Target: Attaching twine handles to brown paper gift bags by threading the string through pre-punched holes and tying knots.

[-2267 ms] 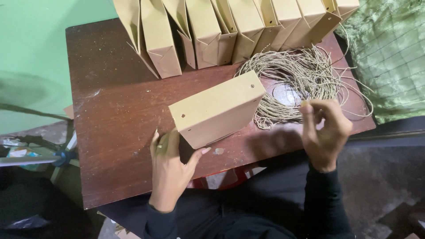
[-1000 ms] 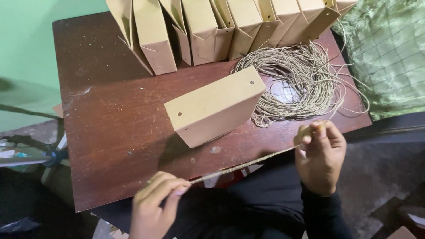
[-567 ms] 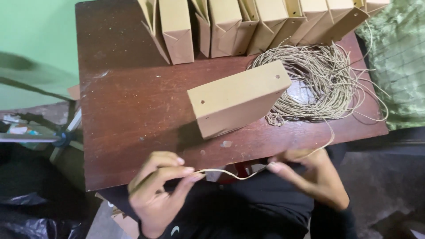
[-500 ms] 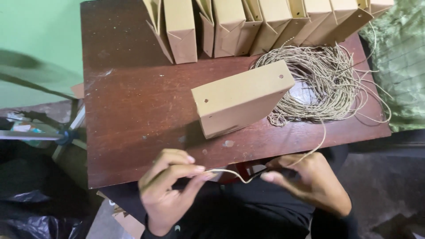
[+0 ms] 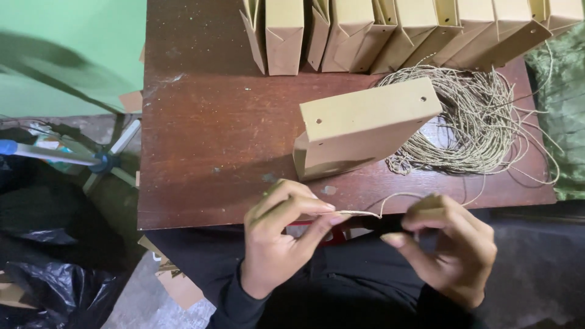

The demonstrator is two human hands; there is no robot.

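Note:
A tan paper bag stands on the brown wooden table, with two punched holes near its top edge. Just in front of the table's near edge, my left hand pinches one end of a thin beige twine piece. My right hand grips the same twine a short way to the right, and the strand loops up between the two hands. Both hands sit over my dark-clothed lap, below the bag.
A tangled heap of twine lies right of the bag. A row of several tan paper bags lines the table's far edge. Green cloth is at the right; black plastic bags and a blue-handled tool lie on the floor at the left.
My left hand left the bag and dropped below the table edge. A twine piece was drawn from the heap, and both hands came together holding it over my lap.

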